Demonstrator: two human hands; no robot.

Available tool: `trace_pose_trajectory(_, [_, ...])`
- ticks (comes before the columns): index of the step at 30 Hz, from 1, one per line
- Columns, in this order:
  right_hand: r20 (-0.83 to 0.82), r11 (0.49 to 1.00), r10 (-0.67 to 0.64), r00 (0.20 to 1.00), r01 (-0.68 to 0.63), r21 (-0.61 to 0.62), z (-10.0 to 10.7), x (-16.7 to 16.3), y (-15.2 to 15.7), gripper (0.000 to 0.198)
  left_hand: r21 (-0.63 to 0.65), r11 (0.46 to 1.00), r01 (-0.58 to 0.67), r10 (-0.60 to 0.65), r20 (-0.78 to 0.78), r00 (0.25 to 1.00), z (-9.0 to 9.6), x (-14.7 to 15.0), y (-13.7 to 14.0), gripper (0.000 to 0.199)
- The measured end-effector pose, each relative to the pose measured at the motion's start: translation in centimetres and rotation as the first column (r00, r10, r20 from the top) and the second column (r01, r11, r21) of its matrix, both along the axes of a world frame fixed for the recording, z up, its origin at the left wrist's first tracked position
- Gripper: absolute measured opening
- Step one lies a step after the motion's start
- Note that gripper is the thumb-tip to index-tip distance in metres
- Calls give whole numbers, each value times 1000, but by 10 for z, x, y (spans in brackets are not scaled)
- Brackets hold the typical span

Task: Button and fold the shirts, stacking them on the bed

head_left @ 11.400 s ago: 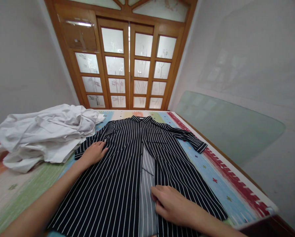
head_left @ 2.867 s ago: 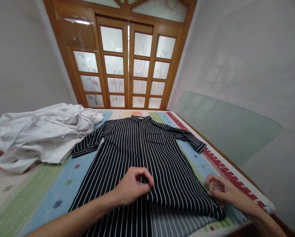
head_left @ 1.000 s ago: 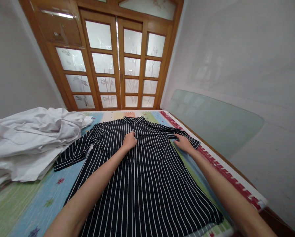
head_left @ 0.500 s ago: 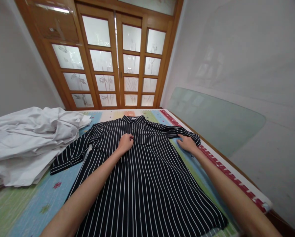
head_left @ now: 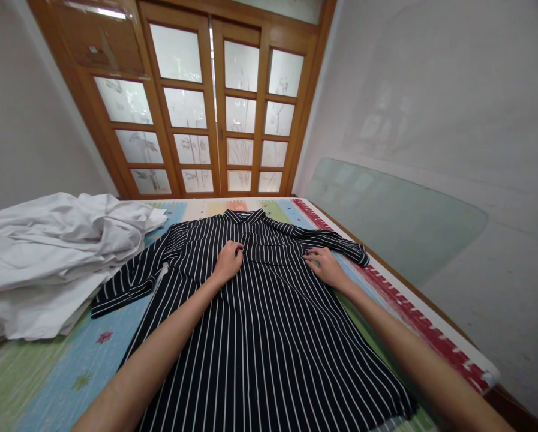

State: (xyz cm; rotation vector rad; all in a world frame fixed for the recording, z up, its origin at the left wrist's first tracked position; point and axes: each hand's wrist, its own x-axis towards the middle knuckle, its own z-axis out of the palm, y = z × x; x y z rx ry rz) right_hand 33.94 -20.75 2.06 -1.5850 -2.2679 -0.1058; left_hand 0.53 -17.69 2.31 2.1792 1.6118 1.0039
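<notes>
A black short-sleeved shirt (head_left: 260, 312) with white stripes lies spread front up, its collar away from me and its lower end towards me. My left hand (head_left: 229, 261) rests on the chest by the front opening, its fingers curled in and closed on the cloth. At the underarm below the right-hand sleeve (head_left: 336, 241) is my right hand (head_left: 326, 266). Its fingers are stretched out and a little apart, touching the edge of the shirt. The left-hand sleeve (head_left: 131, 281) lies flat, angled outward. Under my palms the cloth is hidden.
A heap of white cloth (head_left: 62, 258) lies to the left, close to the left-hand sleeve. Beneath everything is a colourful patterned cover (head_left: 66, 384). A wall (head_left: 498, 150) runs along the right side, and wooden glazed doors (head_left: 215, 108) stand behind.
My right hand has moved left from beside the sleeve to the shirt's underarm edge. My left hand stays at about the same place on the chest.
</notes>
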Motion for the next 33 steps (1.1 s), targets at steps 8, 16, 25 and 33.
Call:
trace_pose_trajectory(8, [141, 999, -34, 989, 34, 4, 3, 3, -8, 35, -16, 1000, 27, -26, 1, 1000, 1, 1, 2, 21])
trace_pose_trajectory(16, [206, 987, -156, 966, 160, -6, 10, 2, -6, 32, -29, 996, 80, -82, -51, 995, 7, 0, 1, 22])
trace_pose_trajectory(25, [219, 985, -175, 960, 171, 34, 2, 8, 1, 32, -30, 923, -384, 339, -413, 845, 49, -81, -2, 22])
trace_pose_trajectory(33, [193, 983, -161, 968, 139, 120, -8, 11, 5, 34, -76, 955, -286, 180, -619, 765, 43, -166, -8, 19])
